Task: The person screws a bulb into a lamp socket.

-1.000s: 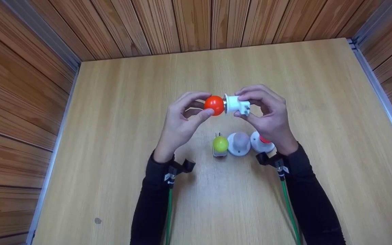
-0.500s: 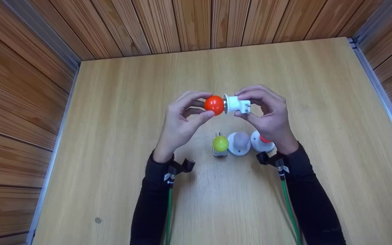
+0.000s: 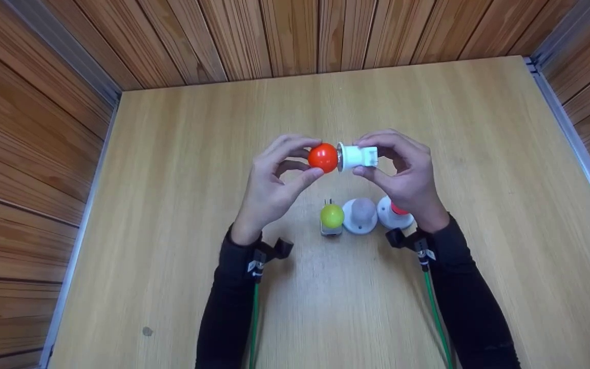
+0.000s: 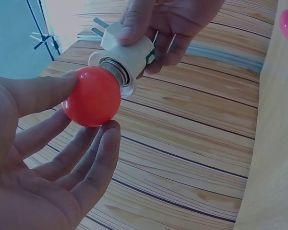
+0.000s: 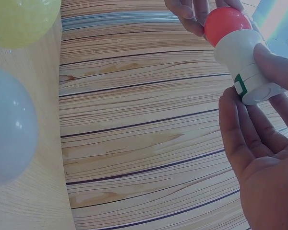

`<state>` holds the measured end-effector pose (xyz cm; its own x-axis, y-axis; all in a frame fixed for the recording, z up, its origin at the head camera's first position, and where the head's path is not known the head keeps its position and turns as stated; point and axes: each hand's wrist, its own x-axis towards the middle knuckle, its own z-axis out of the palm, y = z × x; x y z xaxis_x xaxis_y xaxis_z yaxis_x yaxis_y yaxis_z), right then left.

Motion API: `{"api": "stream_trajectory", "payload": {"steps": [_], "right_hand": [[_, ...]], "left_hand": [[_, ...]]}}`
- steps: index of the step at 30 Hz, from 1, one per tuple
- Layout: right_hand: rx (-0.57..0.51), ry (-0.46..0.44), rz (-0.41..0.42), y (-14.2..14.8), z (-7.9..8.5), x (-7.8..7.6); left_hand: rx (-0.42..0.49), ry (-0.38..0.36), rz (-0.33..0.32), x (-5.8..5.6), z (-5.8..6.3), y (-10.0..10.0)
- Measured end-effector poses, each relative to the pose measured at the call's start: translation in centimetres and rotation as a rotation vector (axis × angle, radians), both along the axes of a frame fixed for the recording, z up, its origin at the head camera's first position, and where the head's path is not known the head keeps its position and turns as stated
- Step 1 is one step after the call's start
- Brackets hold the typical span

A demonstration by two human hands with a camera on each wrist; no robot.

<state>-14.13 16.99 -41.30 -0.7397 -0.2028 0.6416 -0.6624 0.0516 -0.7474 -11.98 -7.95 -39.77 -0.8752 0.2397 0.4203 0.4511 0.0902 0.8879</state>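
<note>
No brand, label or writing can be read on anything here; the only mark is a small green patch on the side of the white socket adapter [image 5: 247, 72], too small to make out. The left hand [image 3: 274, 184] pinches the red bulb [image 3: 323, 158] between thumb and fingertips, its other fingers loosely spread beneath; the right hand [image 3: 402, 171] grips the white socket adapter between thumb and curled fingers, its metal prongs pointing away from the bulb. Bulb and adapter meet end to end, held above the middle of the desk [image 3: 172, 154]; how far the bulb's base sits inside the socket is hidden by the collar. Below the hands, on the desk, stand a yellow bulb [image 3: 332, 216] in a plug, just beside it a pale frosted bulb [image 3: 360, 215] on a white base, and a third white base [image 3: 395, 218] with a red bulb half hidden behind the right wrist; black sleeves cover both forearms, and the wood-panelled walls are cut off at the frame edges.
</note>
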Motion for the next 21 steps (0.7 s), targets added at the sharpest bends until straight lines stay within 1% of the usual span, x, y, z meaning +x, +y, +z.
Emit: {"api": "stream_trajectory", "payload": {"steps": [13,21], "right_hand": [[0.003,-0.027,-0.006,0.07,-0.02,0.10],[-0.033,-0.034,-0.007,0.11,0.01,0.03]], "left_hand": [[0.003,0.103,-0.016,-0.10,-0.18,0.06],[0.003,0.167,-0.048,-0.27,-0.35,0.10]]}}
